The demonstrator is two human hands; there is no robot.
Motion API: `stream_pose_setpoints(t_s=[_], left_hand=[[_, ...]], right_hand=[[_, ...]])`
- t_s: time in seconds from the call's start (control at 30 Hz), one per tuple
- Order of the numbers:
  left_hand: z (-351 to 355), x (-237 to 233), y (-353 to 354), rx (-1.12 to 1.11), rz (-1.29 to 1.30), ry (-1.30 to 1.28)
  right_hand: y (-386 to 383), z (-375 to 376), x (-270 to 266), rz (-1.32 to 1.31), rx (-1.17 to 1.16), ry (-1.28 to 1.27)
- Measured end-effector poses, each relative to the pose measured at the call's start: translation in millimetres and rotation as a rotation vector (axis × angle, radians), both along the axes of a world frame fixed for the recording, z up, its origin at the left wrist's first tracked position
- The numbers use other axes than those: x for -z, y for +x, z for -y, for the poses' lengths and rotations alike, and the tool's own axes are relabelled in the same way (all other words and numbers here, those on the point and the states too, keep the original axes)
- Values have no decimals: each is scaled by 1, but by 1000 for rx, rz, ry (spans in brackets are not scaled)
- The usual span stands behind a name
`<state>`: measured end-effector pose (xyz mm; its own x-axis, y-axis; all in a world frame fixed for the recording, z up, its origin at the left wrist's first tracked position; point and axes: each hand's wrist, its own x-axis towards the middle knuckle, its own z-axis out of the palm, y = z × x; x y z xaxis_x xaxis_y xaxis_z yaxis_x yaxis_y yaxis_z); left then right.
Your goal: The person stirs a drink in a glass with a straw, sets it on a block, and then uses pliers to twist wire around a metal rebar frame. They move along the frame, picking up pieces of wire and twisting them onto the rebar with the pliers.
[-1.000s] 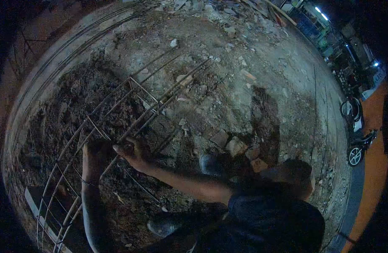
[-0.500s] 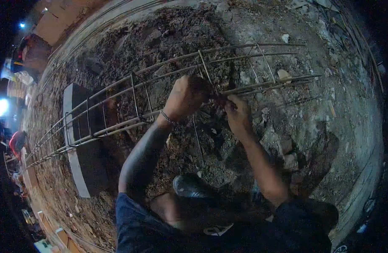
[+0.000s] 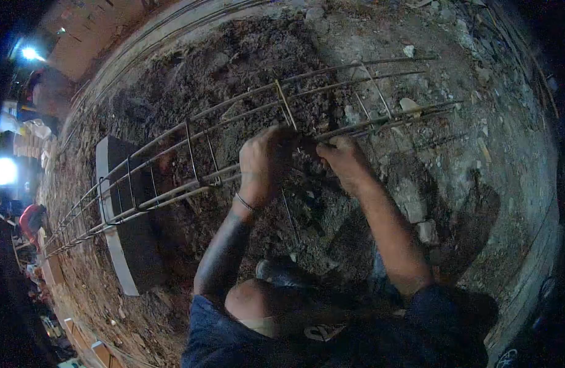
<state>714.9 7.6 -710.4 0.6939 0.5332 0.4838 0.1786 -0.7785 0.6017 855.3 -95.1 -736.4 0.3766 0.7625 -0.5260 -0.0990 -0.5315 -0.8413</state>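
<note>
A long rebar cage [image 3: 231, 97], made of parallel steel bars with stirrups around them, runs across the head view. My left hand [image 3: 265, 161] is curled at the cage's near bars, below a stirrup [image 3: 285, 101]; its fingers lie in dark shadow. Close to its right, my right hand [image 3: 345, 161] pinches with thumb and fingers together at the same joint. What either hand grips there is too dark and small to make out. A thin rod or wire [image 3: 290, 216] slants down beneath the left hand.
A grey rectangular block [image 3: 119, 260] supports the cage on the left. Dark loose soil [image 3: 245, 49] lies beyond it, with stones such as a pale one [image 3: 409, 107] at right. My shoe [image 3: 281, 273] is near below. Farther left are a person in red [image 3: 32, 222] and bright lamps.
My view has shifted slightly. Both hands stay at the same joint; the left hand has turned more upright, and the right hand's fingers have drawn into a tighter pinch.
</note>
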Motion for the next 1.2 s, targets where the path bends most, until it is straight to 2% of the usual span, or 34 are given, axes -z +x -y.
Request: stream_pose_setpoints(t_s=[0.03, 0.1, 0.13, 0.2, 0.23, 0.27, 0.33, 0.37, 0.4, 0.47, 0.5, 0.53, 0.57, 0.63, 0.7, 0.73, 0.8, 0.83, 0.9, 0.93, 0.97, 1.03, 1.1, 1.13, 1.2], left_hand=[[0, -2, 0, 12, -14, -30], [2, -12, -2, 25, -19, -49], [6, -21, -5, 0, -123, -59], [0, -11, -11, -1, -225, -62], [-13, 20, -16, -18, -127, 2], [-18, 37, -15, -33, -29, 59], [-10, 28, -10, -9, -112, -39], [-12, 23, -11, -26, -195, -130], [-24, 42, -14, -26, -127, -221], [-26, 38, -13, -15, -119, -154], [-23, 33, -10, 7, -106, -97], [-12, 7, -6, 0, -203, -108], [-5, -5, -4, -3, -205, -112], [-1, -14, -3, 27, -119, 43], [-4, -9, -2, 88, -37, 48], [-5, -7, -3, 105, -10, 20], [-8, -4, -2, 143, 5, -6], [-7, -4, -2, 162, -8, -5], [-9, -7, -3, 158, -2, -34], [-7, -8, -5, 182, 1, -57], [-4, -10, -8, 163, 9, -70], [0, -14, -11, 188, 47, -137], [1, -12, -13, 157, 25, -54], [3, -10, -14, 136, -12, 32], [-1, -5, -12, 153, -39, -27]], right_hand=[[-4, 2, 7, -3, 4, -3], [-10, 1, 34, 176, 150, 185], [-12, -1, 44, 184, 154, 195], [-20, -3, 56, 309, 141, 179], [-26, -4, 57, 353, 151, 170], [-39, -8, 55, 30, 345, 274], [-40, -8, 60, -299, 541, 393], [-38, -11, 61, 80, 415, 279], [-38, -15, 64, 449, 275, 158], [-38, -14, 6, 388, 257, 154], [-33, -16, 12, 361, 249, 147], [-29, -19, 18, 334, 242, 140], [-22, -25, 75, 305, 313, 297], [-17, -12, 87, 274, 370, 441], [-20, 13, 15, 698, 32, 262], [-23, 15, 9, 696, 11, 256], [-33, 16, 3, 793, 86, 434], [-37, 16, -4, 788, 56, 430], [-40, 10, -25, 592, 50, 308], [-34, 14, -35, 787, -97, 318], [-33, 18, -38, 790, -122, 312], [-31, 25, -44, 346, -72, 262], [-22, 28, -7, 306, -107, 300], [-21, 29, 12, 373, -47, 413], [-21, 29, 19, 437, 11, 531]])
